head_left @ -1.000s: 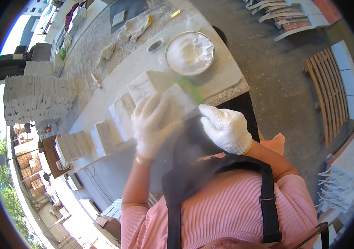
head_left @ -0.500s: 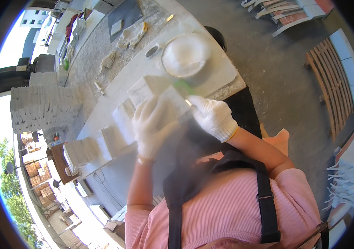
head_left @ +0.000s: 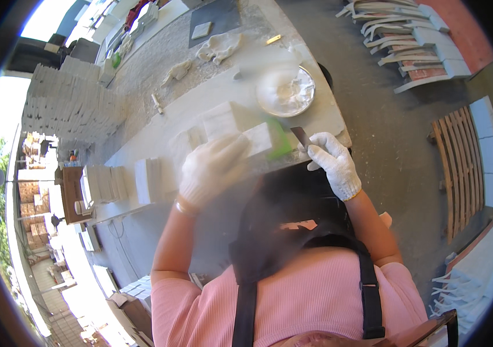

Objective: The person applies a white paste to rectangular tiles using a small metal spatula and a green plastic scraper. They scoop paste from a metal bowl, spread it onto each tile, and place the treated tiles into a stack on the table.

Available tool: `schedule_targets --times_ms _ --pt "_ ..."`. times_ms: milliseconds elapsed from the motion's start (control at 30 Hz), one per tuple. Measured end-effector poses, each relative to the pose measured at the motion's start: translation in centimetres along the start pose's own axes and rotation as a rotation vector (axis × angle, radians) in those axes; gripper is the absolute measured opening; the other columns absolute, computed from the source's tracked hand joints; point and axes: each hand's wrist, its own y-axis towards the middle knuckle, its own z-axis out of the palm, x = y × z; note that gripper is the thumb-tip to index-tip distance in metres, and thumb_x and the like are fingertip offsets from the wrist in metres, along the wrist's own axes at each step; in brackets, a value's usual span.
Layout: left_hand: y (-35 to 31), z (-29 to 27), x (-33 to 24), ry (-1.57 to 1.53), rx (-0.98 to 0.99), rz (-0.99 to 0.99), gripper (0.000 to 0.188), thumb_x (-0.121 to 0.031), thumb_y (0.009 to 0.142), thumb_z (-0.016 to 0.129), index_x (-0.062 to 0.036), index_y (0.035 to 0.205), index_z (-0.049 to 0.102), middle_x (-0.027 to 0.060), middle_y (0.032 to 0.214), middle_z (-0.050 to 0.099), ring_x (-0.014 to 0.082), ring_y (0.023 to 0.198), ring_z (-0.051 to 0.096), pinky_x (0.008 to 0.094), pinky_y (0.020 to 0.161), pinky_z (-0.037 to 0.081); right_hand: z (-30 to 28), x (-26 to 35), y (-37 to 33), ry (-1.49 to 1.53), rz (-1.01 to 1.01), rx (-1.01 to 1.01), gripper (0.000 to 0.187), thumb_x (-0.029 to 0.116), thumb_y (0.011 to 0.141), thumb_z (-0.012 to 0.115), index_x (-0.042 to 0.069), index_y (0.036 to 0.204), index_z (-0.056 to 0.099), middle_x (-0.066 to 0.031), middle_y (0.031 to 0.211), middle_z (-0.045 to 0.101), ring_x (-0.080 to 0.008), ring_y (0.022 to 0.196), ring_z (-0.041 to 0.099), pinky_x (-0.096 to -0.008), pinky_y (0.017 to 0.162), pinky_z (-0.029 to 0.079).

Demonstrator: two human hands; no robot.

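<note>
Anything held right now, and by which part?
Right hand: a dark flat blade, by its near end. Left hand: at a white block; blur hides whether it's gripped.

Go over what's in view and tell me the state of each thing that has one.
Right hand: gloved, pinching the dark blade
Left hand: gloved, blurred, at the white block; grip unclear
Bowl: uncovered, white substance inside
Loose glove: unworn, crumpled
Small tile: lying flat
Slab pile: stacked
</note>
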Motion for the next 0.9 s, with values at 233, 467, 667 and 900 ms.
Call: schedule_targets --times_ms 233,467,667,900 --pt "1.5 -2.8 3.1 0.010 0.035 -0.077 0.032 -0.032 0.083 0.082 -0.0166 0.112 0.080 0.0067 0.094 0.077 0.0294 0.097 0.072 0.0431 0.086 0.055 0.2 5.2 1.2 -0.240 -0.149 0.063 0.016 0.005 0.103 0.066 0.001 0.118 0.071 -0.0082 0.110 0.077 -0.0127 0.092 0.072 -0.0292 0.081 0.059" --pt "1.5 -0.9 4.9 0.059 -0.162 0.021 0.029 -0.030 0.076 0.085 -0.0174 0.101 0.080 0.0051 0.097 0.076 0.0290 0.109 0.070 0.0493 0.109 0.046 4.1 10.4 5.9 -0.731 -0.652 0.369 0.023 0.003 0.097 0.074 0.002 0.120 0.079 -0.0091 0.112 0.080 -0.0185 0.100 0.075 -0.0327 0.093 0.059" --pt "1.3 -0.3 5.3 0.021 -0.190 0.027 0.021 -0.028 0.075 0.084 -0.0171 0.092 0.078 0.0049 0.085 0.072 0.0276 0.098 0.070 0.0481 0.101 0.049 7.1 11.8 9.7 -0.969 -0.705 0.703 0.028 0.006 0.093 0.077 0.006 0.120 0.080 -0.0114 0.109 0.080 -0.0246 0.102 0.076 -0.0352 0.096 0.057" --pt "0.9 0.2 5.8 -0.062 -0.299 0.115 0.015 -0.024 0.076 0.081 -0.0166 0.088 0.076 0.0042 0.079 0.070 0.0295 0.081 0.069 0.0431 0.079 0.052 7.9 12.2 8.6 -0.958 -0.625 0.732 0.028 0.005 0.092 0.077 0.007 0.120 0.081 -0.0121 0.108 0.080 -0.0263 0.100 0.076 -0.0359 0.095 0.058"
